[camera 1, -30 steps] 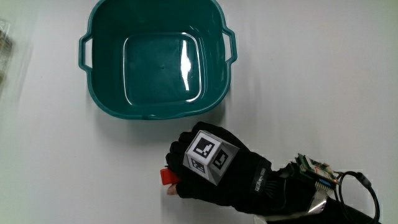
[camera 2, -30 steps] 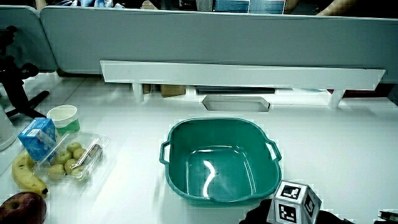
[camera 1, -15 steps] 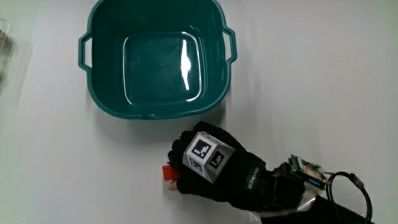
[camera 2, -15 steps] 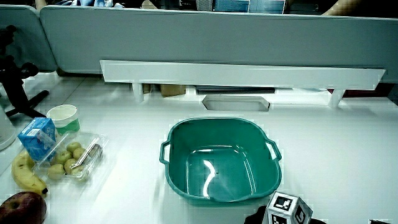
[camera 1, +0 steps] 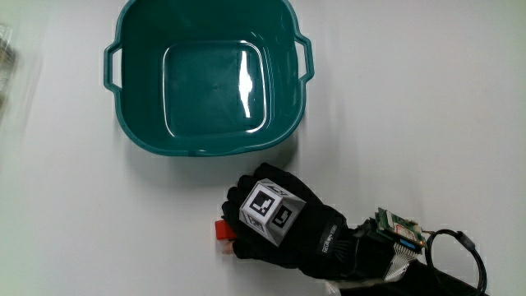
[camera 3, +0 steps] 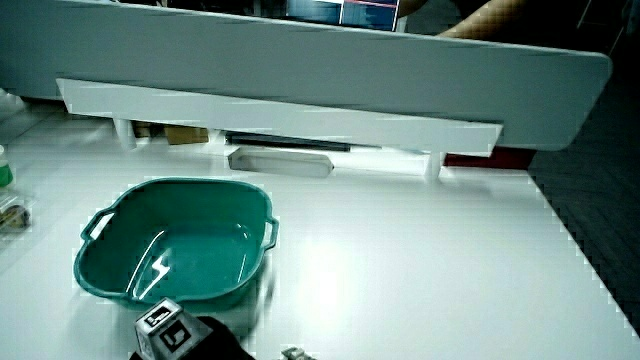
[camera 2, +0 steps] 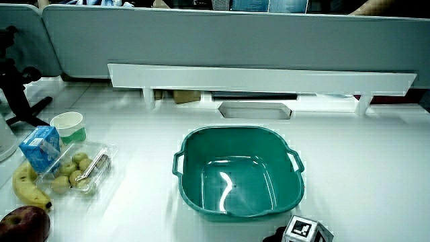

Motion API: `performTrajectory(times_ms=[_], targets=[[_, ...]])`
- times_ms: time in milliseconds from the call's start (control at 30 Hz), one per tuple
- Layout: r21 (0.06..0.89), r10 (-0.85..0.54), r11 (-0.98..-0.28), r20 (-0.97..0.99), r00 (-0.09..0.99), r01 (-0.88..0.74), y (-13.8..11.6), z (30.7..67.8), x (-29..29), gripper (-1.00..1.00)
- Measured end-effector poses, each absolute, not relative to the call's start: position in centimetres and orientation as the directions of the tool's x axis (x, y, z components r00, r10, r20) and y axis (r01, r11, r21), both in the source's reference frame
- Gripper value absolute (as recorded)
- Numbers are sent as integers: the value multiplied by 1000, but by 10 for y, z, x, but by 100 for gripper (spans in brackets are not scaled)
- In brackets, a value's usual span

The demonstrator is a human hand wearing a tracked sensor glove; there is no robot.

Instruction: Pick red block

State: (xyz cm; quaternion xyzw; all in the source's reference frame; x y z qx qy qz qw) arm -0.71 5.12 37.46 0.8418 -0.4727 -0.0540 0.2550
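Black-gloved hand (camera 1: 279,226) down over small red plastic block (camera 1: 223,229) on white desk (camera 1: 411,123), nearer person than empty teal plastic basin (camera 1: 205,144). Fingers curled around block, apparently grasping. Step: securing grip. Next: lift straight up.

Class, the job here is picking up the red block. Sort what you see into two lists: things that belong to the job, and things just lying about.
Belongs to the job:
- red block, on the table under the fingertips
- hand, lying over the block

Just lying about:
- teal basin, nothing in it
- banana
- apple
- tray of kiwis
- blue carton
- cup
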Motion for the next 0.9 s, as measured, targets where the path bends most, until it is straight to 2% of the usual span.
performTrajectory(times_ms=[433,633,833,867,900], targets=[[456,-813,-444,158,561,-771,54,372,-6,76],[456,-799,-424,218,560,-782,56,368,2,100],[445,-770,-427,277,574,-787,54,365,19,100],[495,-766,-398,283,577,-772,56,382,23,100],[492,-741,-435,281,610,-754,53,384,29,100]])
